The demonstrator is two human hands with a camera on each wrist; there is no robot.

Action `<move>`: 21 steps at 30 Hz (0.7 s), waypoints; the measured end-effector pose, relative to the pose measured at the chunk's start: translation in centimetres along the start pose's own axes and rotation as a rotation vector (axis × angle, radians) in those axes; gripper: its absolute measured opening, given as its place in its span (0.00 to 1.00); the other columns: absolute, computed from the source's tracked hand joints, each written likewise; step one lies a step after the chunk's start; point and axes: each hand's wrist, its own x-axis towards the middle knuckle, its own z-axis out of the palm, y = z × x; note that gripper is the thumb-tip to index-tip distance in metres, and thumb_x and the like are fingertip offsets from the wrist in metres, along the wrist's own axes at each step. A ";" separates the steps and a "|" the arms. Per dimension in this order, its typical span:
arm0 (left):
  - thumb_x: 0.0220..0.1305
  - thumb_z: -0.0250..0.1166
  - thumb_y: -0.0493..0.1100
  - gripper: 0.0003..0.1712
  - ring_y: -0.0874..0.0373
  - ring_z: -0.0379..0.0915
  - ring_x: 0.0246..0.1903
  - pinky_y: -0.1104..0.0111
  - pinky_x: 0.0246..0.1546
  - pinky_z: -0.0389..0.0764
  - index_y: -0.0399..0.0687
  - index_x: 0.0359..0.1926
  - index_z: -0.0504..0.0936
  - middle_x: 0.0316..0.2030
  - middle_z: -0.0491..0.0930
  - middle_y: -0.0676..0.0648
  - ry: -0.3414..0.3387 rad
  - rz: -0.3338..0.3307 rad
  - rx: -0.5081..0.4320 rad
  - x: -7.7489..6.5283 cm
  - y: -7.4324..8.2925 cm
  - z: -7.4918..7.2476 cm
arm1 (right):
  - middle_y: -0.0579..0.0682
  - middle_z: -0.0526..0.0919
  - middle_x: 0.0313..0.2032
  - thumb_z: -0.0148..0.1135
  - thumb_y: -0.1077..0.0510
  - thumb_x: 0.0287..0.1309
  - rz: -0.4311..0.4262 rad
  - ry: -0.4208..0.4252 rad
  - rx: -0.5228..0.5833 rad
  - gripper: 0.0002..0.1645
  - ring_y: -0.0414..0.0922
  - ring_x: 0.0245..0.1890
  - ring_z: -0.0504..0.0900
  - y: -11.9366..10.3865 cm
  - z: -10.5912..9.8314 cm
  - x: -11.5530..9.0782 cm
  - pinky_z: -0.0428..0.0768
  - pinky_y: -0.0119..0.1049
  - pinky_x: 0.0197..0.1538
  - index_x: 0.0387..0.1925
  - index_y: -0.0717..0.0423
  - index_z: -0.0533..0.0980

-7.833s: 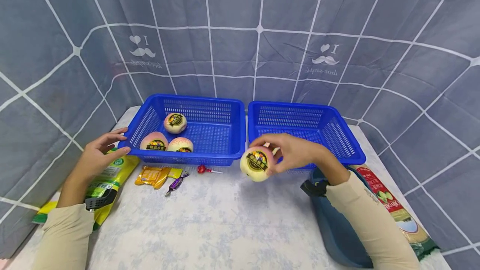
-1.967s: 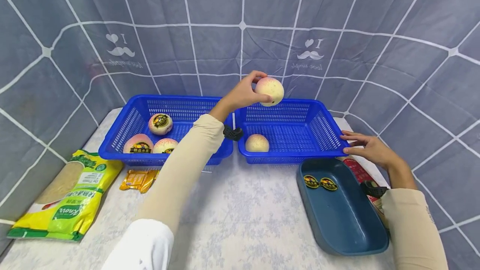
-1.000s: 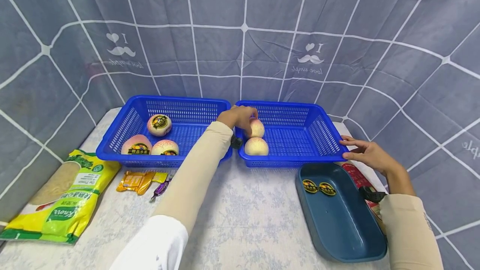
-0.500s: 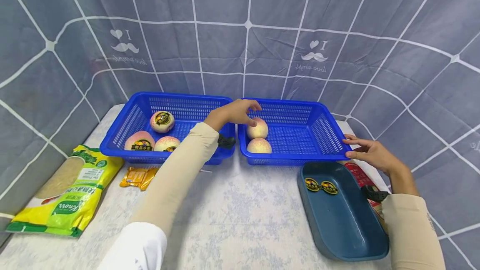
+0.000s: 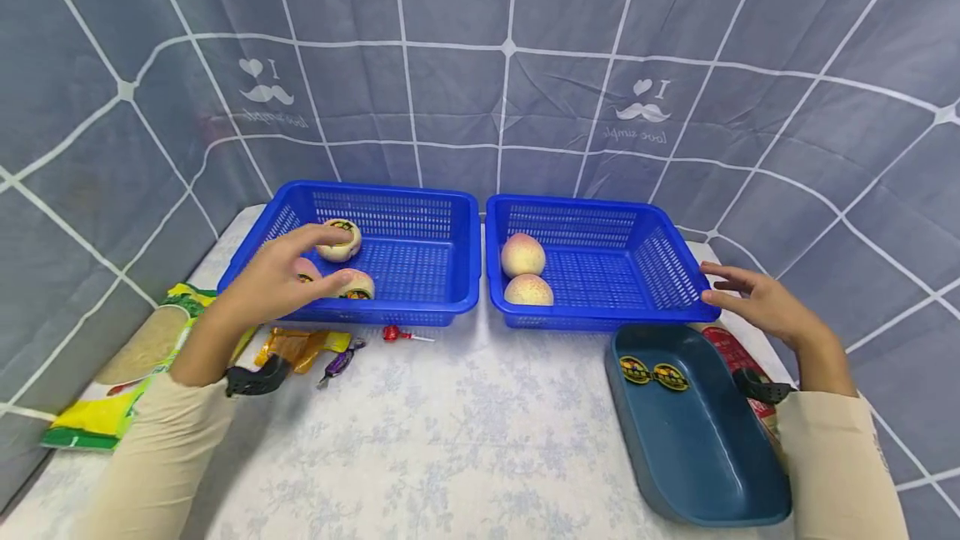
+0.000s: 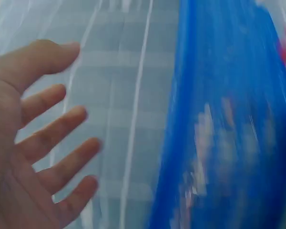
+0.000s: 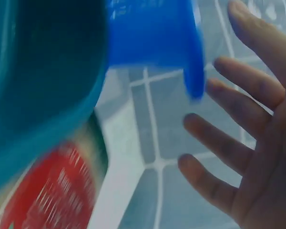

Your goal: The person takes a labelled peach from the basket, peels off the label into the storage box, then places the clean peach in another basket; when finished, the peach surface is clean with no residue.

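My left hand [image 5: 281, 273] hovers over the front left of the left blue basket [image 5: 420, 265], fingers apart and holding nothing. Beneath it lie three peaches with black-and-gold labels: one at the back [image 5: 342, 252], one at the front [image 5: 360, 282], and a third peach [image 5: 303, 267] mostly hidden by the hand. Two unlabelled peaches, a rear one [image 5: 522, 255] and a front one [image 5: 529, 291], sit at the left end of the right blue basket [image 5: 592, 273]. My right hand [image 5: 765, 302] is at that basket's right rim, fingers loosely spread in the right wrist view [image 7: 248, 129].
A dark teal tub [image 5: 697, 440] at front right has two round labels [image 5: 670, 377] stuck inside. A red bag [image 5: 738, 357] lies beyond it. At left are a yellow Knorr bag [image 5: 142, 348], orange packet [image 5: 292, 347], purple candy [image 5: 339, 362] and red lollipop [image 5: 392, 332].
The left hand set a second unlabelled peach in the right basket, let go and swung left over the left basket. Earlier the right hand held a labelled peach; now it stays at the rim.
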 end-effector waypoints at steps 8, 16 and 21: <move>0.59 0.74 0.39 0.29 0.60 0.62 0.64 0.79 0.55 0.60 0.39 0.61 0.77 0.64 0.71 0.39 0.230 -0.300 0.074 -8.9 -5.5 -3.7 | 0.65 0.65 0.70 0.62 0.50 0.71 -0.160 -0.048 -0.065 0.37 0.68 0.67 0.65 -8.8 1.8 5.2 0.68 0.70 0.60 0.74 0.57 0.63; 0.64 0.72 0.40 0.23 0.77 0.59 0.59 0.86 0.47 0.63 0.38 0.57 0.79 0.66 0.69 0.40 0.221 -0.340 0.020 -10.1 -7.5 -3.1 | 0.52 0.74 0.67 0.63 0.50 0.70 -0.405 -0.238 -0.032 0.31 0.56 0.64 0.73 -19.1 8.2 12.1 0.73 0.58 0.62 0.70 0.51 0.70; 0.63 0.71 0.35 0.24 0.78 0.60 0.59 0.85 0.49 0.66 0.35 0.59 0.77 0.66 0.70 0.38 0.267 -0.327 -0.026 -10.3 -8.1 -2.6 | 0.52 0.74 0.66 0.63 0.52 0.71 -0.511 -0.346 0.005 0.29 0.54 0.62 0.74 -24.0 12.3 16.8 0.73 0.50 0.62 0.69 0.55 0.71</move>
